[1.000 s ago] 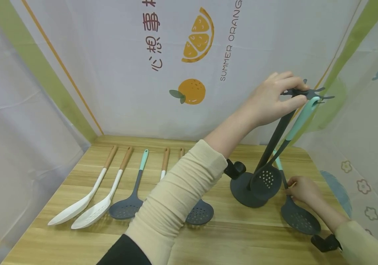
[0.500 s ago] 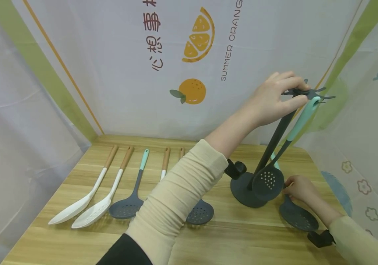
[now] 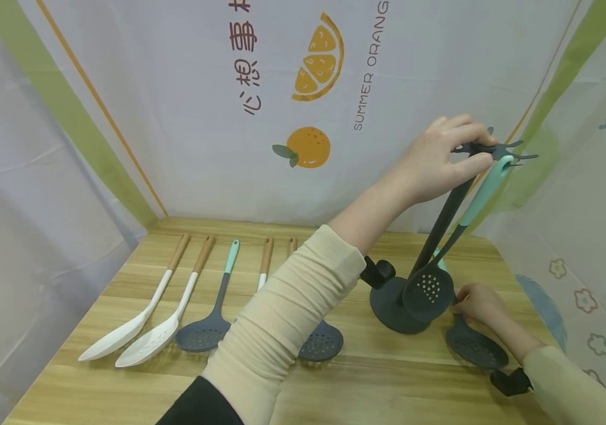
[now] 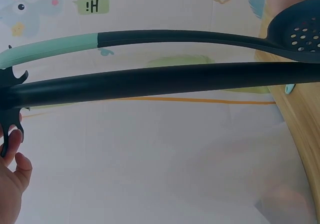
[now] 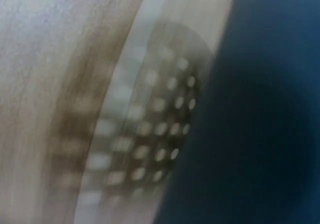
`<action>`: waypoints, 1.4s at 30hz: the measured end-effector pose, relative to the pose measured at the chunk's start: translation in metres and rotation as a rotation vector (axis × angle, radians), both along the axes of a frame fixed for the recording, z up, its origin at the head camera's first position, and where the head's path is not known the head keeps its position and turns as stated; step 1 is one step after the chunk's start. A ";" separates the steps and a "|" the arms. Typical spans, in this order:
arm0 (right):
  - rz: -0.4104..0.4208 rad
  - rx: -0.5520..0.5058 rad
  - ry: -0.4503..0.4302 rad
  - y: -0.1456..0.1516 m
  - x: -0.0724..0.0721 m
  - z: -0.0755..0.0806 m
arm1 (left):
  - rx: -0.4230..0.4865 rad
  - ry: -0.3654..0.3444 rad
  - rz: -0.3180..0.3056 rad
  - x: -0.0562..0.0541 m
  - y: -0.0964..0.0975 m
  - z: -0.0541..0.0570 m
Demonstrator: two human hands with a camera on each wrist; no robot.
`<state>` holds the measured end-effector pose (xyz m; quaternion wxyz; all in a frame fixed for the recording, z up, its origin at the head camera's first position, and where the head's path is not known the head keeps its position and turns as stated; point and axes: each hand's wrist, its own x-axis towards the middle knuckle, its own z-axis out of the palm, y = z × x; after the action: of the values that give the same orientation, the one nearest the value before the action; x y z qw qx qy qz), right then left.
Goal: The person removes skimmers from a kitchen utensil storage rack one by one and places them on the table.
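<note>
My left hand grips the hooked top of a dark utensil stand; in the left wrist view its fingers curl at a hook. From one hook hangs a mint-handled skimmer, its perforated bowl low beside the pole. Right of the stand, my right hand pinches the shaft of another dark perforated skimmer. That one's mint handle is partly hidden behind the hanging bowl. A dark blue surface fills the right of the right wrist view, beside a shadow dotted with light spots.
On the left of the wooden table lie a white spoon, a white slotted spoon and a dark slotted utensil. My left sleeve covers parts of further utensils, including a dark perforated one. Printed curtains surround the table.
My right hand and its skimmer have shifted slightly left, toward the stand, and the skimmer's handle has slipped further behind the hanging bowl. My left hand has stayed on the stand's top.
</note>
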<state>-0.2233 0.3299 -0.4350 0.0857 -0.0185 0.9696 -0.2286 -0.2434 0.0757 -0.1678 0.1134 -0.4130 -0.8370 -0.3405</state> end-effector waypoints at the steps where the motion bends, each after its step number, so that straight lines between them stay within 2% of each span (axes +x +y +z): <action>1: 0.001 0.001 0.000 0.000 0.000 0.000 | 0.003 -0.001 -0.001 0.000 0.000 0.000; 14: 0.019 -0.019 -0.017 0.004 -0.004 -0.004 | 0.007 0.007 -0.006 0.001 0.000 -0.002; 25: -0.006 -0.078 -0.097 0.005 -0.004 -0.006 | 0.016 0.027 -0.009 -0.001 0.000 -0.002; 37: 0.009 -0.048 -0.086 0.007 -0.001 0.011 | 0.009 0.017 -0.006 -0.001 0.001 -0.003; 42: 0.026 -0.030 -0.041 0.004 0.000 0.021 | 0.012 0.029 -0.012 -0.002 0.002 -0.003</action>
<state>-0.2235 0.3343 -0.4138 0.1084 -0.0277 0.9637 -0.2423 -0.2455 0.0774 -0.1712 0.1261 -0.4222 -0.8307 -0.3403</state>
